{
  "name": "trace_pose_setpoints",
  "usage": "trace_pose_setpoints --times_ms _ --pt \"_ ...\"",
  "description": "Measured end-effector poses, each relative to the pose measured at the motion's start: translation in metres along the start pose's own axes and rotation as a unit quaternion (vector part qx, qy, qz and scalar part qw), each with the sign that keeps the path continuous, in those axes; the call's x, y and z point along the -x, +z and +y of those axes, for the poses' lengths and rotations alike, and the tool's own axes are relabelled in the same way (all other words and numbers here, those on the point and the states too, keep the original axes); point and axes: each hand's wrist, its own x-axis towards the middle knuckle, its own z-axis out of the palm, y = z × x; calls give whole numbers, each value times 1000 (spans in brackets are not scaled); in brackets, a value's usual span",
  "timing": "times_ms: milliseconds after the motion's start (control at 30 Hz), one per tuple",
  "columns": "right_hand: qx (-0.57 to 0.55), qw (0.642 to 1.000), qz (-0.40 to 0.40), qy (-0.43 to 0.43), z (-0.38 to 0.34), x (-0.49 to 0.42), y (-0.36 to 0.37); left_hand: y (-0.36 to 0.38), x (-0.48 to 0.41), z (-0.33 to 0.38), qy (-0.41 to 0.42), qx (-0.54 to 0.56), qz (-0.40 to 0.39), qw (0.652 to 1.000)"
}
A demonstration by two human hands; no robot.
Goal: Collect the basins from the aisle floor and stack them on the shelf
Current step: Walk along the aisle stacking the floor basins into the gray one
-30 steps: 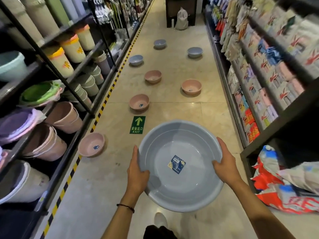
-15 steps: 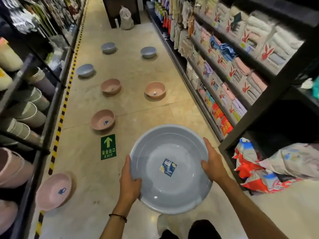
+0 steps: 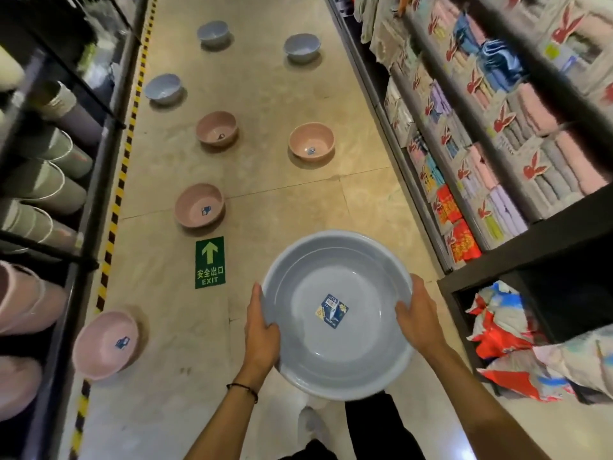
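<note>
Both hands (image 3: pixel 262 330) (image 3: pixel 418 322) hold one round grey-blue basin (image 3: pixel 358 346), labelled inside.

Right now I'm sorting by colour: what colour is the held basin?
The basin is pale grey-blue, clearest in the head view.

You grip the large grey round plastic basin (image 3: pixel 358 346) before you, left hand (image 3: pixel 262 333) on its left rim, right hand (image 3: pixel 419 322) on its right. The green exit floor sticker (image 3: pixel 210 262) lies ahead-left of it, a pink round plastic basin (image 3: pixel 200 205) just beyond that. Black metal shelves (image 3: pixel 96 200) flank your left, towel racks (image 3: pixel 530 239) your right.
</note>
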Motion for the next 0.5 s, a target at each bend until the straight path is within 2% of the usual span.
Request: trace_pose_setpoints --times_ms 267,500 --pt "40 995 -87 -4 14 -100 11 41 -72 -15 -66 10 42 997" --pt "46 994 -97 -27 63 -161 61 73 -148 -85 -76 -9 16 997"
